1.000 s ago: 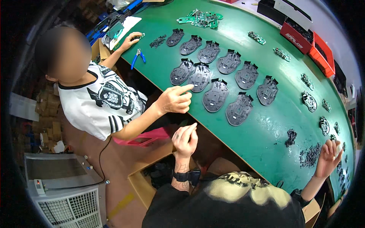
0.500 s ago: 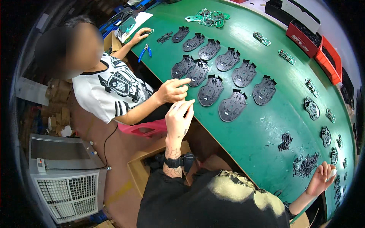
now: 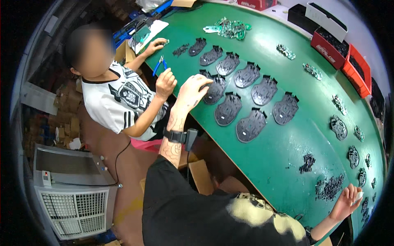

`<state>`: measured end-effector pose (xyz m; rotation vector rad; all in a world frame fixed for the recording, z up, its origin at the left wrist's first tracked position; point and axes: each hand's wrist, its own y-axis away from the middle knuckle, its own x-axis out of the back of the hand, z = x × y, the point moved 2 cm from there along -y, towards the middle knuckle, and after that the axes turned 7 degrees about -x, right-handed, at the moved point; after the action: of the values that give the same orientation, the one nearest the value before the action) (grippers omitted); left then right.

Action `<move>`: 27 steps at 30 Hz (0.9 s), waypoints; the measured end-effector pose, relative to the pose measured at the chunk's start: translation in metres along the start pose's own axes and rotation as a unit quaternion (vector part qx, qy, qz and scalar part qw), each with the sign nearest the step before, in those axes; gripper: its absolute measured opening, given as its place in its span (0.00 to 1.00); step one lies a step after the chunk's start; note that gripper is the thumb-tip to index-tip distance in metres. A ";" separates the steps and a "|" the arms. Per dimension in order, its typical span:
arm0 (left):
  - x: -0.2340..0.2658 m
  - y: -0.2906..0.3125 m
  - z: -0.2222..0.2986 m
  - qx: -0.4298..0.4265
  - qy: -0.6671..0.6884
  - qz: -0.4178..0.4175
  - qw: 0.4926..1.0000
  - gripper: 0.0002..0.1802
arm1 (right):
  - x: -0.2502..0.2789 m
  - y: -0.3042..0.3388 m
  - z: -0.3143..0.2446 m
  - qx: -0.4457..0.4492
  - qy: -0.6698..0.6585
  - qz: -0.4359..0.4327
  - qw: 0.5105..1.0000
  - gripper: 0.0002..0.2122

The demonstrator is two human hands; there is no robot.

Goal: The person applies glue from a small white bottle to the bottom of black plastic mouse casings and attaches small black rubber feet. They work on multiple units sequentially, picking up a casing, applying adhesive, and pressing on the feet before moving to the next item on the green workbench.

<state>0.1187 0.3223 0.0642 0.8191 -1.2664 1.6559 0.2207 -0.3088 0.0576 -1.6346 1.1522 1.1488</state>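
My left hand reaches over the nearest row of black plastic mouse-shaped base shells, its fingers bent and slightly apart. It covers most of the row's leftmost shell; whether the fingertips touch that shell is hidden. Beside it lies another base shell, partly behind my fingertips. At the lower right, my right hand hovers by the table edge with fingers loosely bent and apart. A small white covering seems to sit on one of its fingertips. Close to that hand is a heap of small black parts.
Several more base shells lie in rows on the green table. Circuit boards line the far edge, near a red-orange bin. A co-worker sits at left, one hand raised near blue-handled pliers.
My left hand has moved up and forward over the leftmost shell. The co-worker's near hand has drawn back left from the shells. My right hand keeps its place.
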 end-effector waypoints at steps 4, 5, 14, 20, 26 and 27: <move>-0.006 -0.057 -0.009 -0.066 -0.037 -0.118 0.990 0.30 | -0.010 0.011 -0.006 0.028 0.007 0.010 1.000 0.10; -0.015 -0.055 -0.014 -0.126 -0.066 -0.127 0.982 0.28 | -0.011 0.014 -0.010 0.035 0.004 0.012 0.999 0.10; -0.006 -0.072 -0.006 -0.108 -0.066 -0.228 0.965 0.19 | -0.001 0.031 -0.042 0.064 0.047 -0.034 0.996 0.10; 0.019 -0.103 0.011 -0.067 -0.019 -0.169 0.983 0.19 | 0.004 0.045 -0.060 0.092 0.068 -0.048 0.992 0.11; 0.005 -0.168 0.102 -0.041 0.018 -0.128 0.991 0.19 | 0.012 0.044 -0.062 0.090 0.032 -0.033 0.995 0.11; -0.010 -0.179 0.115 -0.050 0.025 -0.137 0.989 0.19 | 0.012 0.042 -0.060 0.083 0.028 -0.036 0.996 0.11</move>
<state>0.2853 0.2270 0.1562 0.8446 -1.1380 1.3750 0.1956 -0.3789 0.0569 -1.5745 1.1820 0.9422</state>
